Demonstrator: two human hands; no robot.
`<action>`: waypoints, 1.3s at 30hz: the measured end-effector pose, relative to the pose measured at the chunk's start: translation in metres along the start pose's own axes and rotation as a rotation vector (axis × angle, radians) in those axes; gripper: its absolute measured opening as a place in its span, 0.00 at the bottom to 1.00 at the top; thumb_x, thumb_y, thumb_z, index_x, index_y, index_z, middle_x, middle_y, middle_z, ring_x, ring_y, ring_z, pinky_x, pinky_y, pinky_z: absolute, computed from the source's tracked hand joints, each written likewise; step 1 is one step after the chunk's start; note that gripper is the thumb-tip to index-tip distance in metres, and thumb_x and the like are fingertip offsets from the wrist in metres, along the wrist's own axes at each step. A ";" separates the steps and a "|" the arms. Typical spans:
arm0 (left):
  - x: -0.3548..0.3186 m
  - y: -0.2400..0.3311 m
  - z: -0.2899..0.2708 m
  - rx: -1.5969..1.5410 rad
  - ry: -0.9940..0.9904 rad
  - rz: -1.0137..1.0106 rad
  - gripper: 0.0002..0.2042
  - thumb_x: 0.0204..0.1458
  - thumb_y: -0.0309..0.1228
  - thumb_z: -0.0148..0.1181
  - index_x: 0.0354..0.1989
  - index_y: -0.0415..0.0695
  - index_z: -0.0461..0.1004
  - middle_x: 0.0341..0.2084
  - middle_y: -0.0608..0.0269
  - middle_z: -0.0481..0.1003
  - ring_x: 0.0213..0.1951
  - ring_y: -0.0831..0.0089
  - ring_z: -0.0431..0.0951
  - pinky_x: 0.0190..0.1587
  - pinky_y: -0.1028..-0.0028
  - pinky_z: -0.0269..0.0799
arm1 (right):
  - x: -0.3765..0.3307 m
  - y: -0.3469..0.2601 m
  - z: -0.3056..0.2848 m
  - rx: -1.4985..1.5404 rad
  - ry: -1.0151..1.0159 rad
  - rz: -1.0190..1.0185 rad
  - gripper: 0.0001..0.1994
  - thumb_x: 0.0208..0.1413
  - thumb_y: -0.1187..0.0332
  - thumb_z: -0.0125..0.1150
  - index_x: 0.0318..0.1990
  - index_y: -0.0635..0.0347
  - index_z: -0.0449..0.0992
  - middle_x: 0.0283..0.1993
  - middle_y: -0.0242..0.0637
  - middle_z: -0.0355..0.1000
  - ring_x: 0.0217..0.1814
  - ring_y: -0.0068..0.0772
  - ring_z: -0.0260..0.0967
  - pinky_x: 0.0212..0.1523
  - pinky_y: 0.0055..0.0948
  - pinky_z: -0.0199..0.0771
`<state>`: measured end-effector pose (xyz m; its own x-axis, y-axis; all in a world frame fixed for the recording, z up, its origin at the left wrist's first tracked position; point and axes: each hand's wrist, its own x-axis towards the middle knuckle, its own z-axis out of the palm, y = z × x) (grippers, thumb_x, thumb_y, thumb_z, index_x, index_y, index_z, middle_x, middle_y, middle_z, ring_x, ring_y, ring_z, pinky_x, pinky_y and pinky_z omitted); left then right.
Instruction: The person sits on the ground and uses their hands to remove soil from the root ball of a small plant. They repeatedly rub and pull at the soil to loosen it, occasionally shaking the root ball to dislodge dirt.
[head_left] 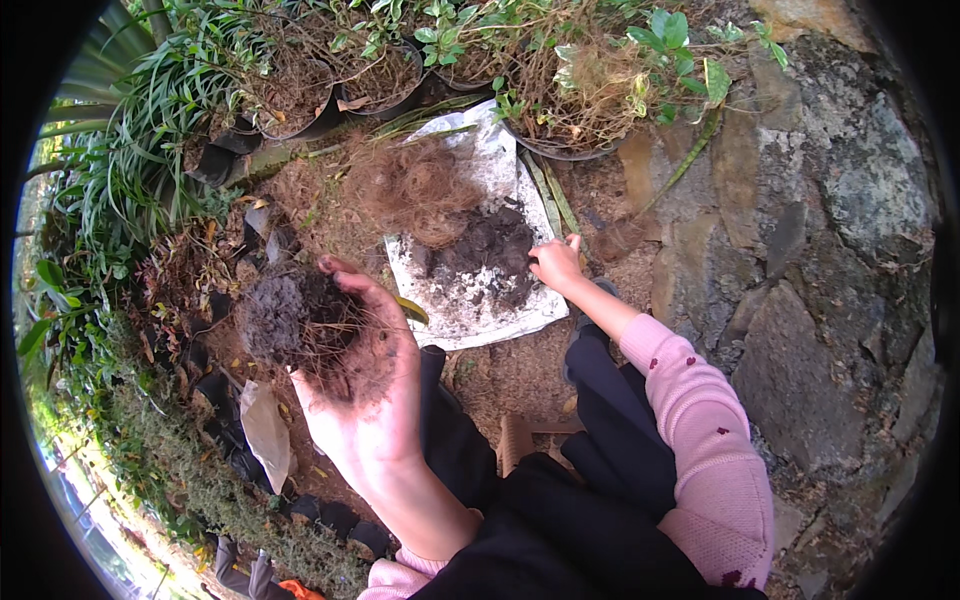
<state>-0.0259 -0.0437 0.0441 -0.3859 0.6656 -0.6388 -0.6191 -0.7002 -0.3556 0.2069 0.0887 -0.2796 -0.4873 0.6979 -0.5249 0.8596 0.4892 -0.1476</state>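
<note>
Her left hand (365, 390) cups a crumbly, light root clump (300, 325), best cradled from beneath, while her right hand (556, 264), fingers curled, pinches the white sheet (500, 310) holding loose soil (485, 250).

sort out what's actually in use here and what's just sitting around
In use:
left hand cupping a clump of soil and roots
right hand at the dark soil heap
white sheet under the soil
tuft of brown fibre

Lying about:
potted plants
stone wall
grassy plants
</note>
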 end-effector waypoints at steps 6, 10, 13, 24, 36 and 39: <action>-0.001 0.002 0.002 -0.023 0.017 0.029 0.22 0.51 0.32 0.47 0.52 0.31 0.63 0.48 0.42 0.67 0.50 0.55 0.69 0.52 0.59 0.69 | 0.008 0.002 -0.008 -0.064 0.178 -0.318 0.24 0.40 0.64 0.69 0.50 0.47 0.74 0.50 0.27 0.71 0.55 0.29 0.62 0.59 0.51 0.47; -0.002 -0.004 0.001 -0.022 0.028 -0.002 0.22 0.50 0.31 0.48 0.53 0.31 0.62 0.47 0.42 0.67 0.50 0.55 0.69 0.52 0.59 0.69 | 0.025 0.008 -0.004 -0.144 0.115 -0.420 0.27 0.37 0.64 0.71 0.50 0.46 0.73 0.48 0.24 0.71 0.55 0.28 0.62 0.59 0.50 0.47; 0.001 -0.002 -0.002 0.001 0.011 0.012 0.22 0.50 0.31 0.48 0.53 0.31 0.62 0.48 0.42 0.67 0.51 0.55 0.69 0.52 0.59 0.69 | 0.030 0.005 -0.005 -0.178 0.076 -0.414 0.22 0.38 0.65 0.70 0.46 0.46 0.75 0.43 0.24 0.72 0.53 0.27 0.62 0.59 0.50 0.48; -0.001 -0.001 0.000 -0.011 0.013 -0.005 0.22 0.51 0.32 0.48 0.52 0.31 0.63 0.47 0.42 0.68 0.50 0.55 0.70 0.52 0.59 0.69 | 0.025 0.009 0.009 -0.162 0.312 -0.446 0.11 0.40 0.64 0.67 0.35 0.48 0.78 0.33 0.25 0.74 0.49 0.27 0.64 0.54 0.51 0.50; -0.003 -0.001 0.002 -0.036 0.008 0.000 0.23 0.50 0.32 0.47 0.53 0.31 0.62 0.47 0.42 0.67 0.50 0.55 0.70 0.51 0.59 0.70 | 0.014 0.003 0.007 -0.162 0.230 -0.229 0.20 0.39 0.67 0.67 0.45 0.45 0.76 0.45 0.31 0.70 0.56 0.31 0.61 0.61 0.56 0.45; -0.003 0.001 0.001 -0.014 0.008 0.030 0.23 0.50 0.32 0.47 0.53 0.31 0.62 0.47 0.42 0.67 0.50 0.55 0.70 0.51 0.59 0.69 | 0.007 -0.009 -0.011 -0.236 0.017 -0.316 0.23 0.40 0.66 0.68 0.48 0.45 0.73 0.50 0.32 0.65 0.59 0.31 0.58 0.62 0.57 0.46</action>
<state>-0.0264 -0.0456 0.0464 -0.3984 0.6425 -0.6546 -0.5977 -0.7232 -0.3460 0.1947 0.0946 -0.2729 -0.7262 0.5014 -0.4703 0.6090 0.7867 -0.1017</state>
